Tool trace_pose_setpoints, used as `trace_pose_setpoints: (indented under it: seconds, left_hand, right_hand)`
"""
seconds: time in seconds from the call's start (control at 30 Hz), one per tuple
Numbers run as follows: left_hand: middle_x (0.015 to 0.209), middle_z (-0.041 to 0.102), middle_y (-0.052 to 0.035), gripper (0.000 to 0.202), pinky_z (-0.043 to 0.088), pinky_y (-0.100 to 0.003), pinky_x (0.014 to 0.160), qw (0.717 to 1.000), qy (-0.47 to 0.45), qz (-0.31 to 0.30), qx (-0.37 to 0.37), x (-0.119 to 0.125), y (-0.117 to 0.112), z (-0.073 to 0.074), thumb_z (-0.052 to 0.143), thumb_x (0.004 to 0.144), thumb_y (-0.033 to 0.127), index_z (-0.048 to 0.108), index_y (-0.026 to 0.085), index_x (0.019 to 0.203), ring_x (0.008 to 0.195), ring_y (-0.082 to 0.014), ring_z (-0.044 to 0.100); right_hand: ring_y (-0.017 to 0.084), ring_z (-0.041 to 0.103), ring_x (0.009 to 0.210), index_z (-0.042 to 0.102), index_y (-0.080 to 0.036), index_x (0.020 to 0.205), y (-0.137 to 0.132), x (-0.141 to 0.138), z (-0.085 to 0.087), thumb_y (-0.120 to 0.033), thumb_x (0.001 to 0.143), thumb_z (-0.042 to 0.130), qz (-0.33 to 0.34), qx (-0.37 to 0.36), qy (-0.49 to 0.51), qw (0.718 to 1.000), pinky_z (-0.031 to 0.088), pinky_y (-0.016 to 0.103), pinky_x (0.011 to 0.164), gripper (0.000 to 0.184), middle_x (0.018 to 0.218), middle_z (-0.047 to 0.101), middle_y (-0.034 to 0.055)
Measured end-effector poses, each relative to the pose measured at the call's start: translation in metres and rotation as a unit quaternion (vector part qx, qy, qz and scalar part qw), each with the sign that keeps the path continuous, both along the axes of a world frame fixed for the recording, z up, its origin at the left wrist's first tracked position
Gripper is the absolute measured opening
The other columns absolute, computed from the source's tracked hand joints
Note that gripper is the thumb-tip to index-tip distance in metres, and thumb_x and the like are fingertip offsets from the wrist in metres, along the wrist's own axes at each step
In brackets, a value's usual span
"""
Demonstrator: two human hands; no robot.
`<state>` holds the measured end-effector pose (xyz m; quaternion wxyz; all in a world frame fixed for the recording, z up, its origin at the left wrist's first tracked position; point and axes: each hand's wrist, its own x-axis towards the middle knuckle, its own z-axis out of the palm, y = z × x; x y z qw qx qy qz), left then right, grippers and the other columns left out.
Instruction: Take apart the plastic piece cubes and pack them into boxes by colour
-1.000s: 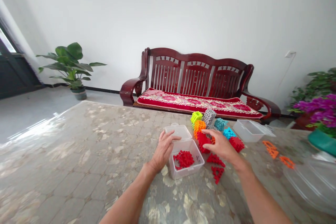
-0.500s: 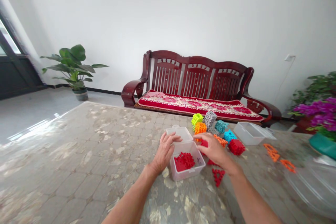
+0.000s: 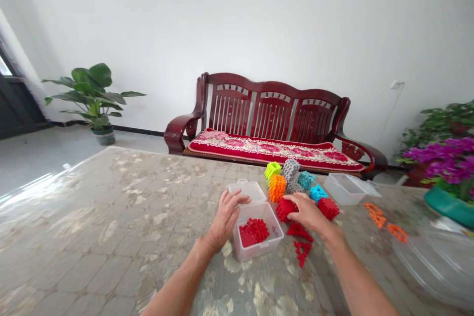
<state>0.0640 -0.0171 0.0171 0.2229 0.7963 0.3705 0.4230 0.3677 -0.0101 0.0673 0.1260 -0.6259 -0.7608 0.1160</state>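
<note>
An open clear plastic box [image 3: 255, 256] stands on the table with red interlocking building pieces [image 3: 254, 232] inside. My left hand [image 3: 226, 215] rests at the box's left rim, fingers stretched out and holding nothing. Right of the box, my right hand [image 3: 307, 211] has its thumb and fingers around a stack of red building pieces [image 3: 284, 209], partly hidden by the fingers. Two red triangle pieces lie nearer to me, one [image 3: 302, 253] in front of the other [image 3: 298, 230]. The box's lid [image 3: 248, 191] is folded back behind it.
Behind the red stack stand orange [image 3: 277, 188], lime [image 3: 273, 170], grey [image 3: 291, 170] and blue [image 3: 317, 192] stacks, plus another red stack [image 3: 328, 209]. Farther right are a second clear box [image 3: 344, 191], orange pieces [image 3: 375, 215], a clear plastic container [image 3: 437, 261] and purple flowers [image 3: 450, 160].
My right hand has moved from the box's right rim onto the red stack beside it. My left hand stays at the box's left side. The view has shifted slightly.
</note>
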Motion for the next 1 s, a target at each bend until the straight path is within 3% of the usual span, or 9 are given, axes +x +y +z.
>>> trace_pose_setpoints:
  seconds: [0.17,0.3,0.53,0.77,1.0]
  left_hand:
    - [0.127,0.065,-0.0060,0.037,0.010,-0.053,0.123,1.000,0.005,0.004,0.002,0.000,0.001,-0.003,0.032,0.097,0.019,0.057,0.024,0.123,0.141,-0.0231,0.038]
    - [0.128,0.064,-0.0056,0.037,0.009,-0.053,0.123,1.000,0.007,0.002,0.003,-0.001,0.001,-0.002,0.032,0.097,0.018,0.058,0.024,0.122,0.141,-0.0228,0.038]
    - [0.126,0.067,-0.0052,0.036,0.008,-0.054,0.123,1.000,0.001,-0.005,0.010,-0.001,0.000,-0.003,0.032,0.098,0.018,0.052,0.023,0.128,0.141,-0.0216,0.037]
    - [0.126,0.068,-0.0064,0.037,0.010,-0.054,0.122,1.000,-0.009,-0.001,0.016,0.000,0.001,-0.004,0.035,0.096,0.017,0.050,0.022,0.129,0.140,-0.0221,0.039]
    - [0.125,0.068,-0.0041,0.037,0.011,-0.052,0.122,1.000,-0.007,-0.001,0.013,0.001,0.001,-0.005,0.034,0.096,0.017,0.051,0.024,0.128,0.140,-0.0212,0.038]
  right_hand:
    - [0.028,0.054,0.118,0.067,-0.020,0.122,-0.001,-0.002,0.005,-0.019,0.066,0.067,-0.019,0.018,0.052,0.998,0.040,0.042,0.105,0.055,0.122,0.067,0.0090]
    - [0.027,0.056,0.119,0.065,-0.021,0.124,-0.008,-0.016,0.019,-0.022,0.068,0.067,-0.018,0.037,0.119,0.992,0.040,0.043,0.106,0.056,0.125,0.065,0.0090]
    - [0.025,0.057,0.113,0.065,-0.025,0.125,-0.030,-0.072,0.048,-0.019,0.067,0.071,0.138,-0.005,0.098,0.986,0.043,0.039,0.102,0.059,0.122,0.067,0.0066]
    - [0.025,0.055,0.117,0.065,-0.026,0.124,-0.027,-0.094,0.024,-0.015,0.066,0.071,0.239,0.001,0.092,0.967,0.041,0.039,0.103,0.059,0.126,0.066,0.0046]
    - [0.024,0.060,0.113,0.069,-0.025,0.114,-0.029,-0.072,0.009,-0.013,0.072,0.064,0.123,0.063,0.182,0.974,0.043,0.043,0.103,0.044,0.118,0.070,0.0056]
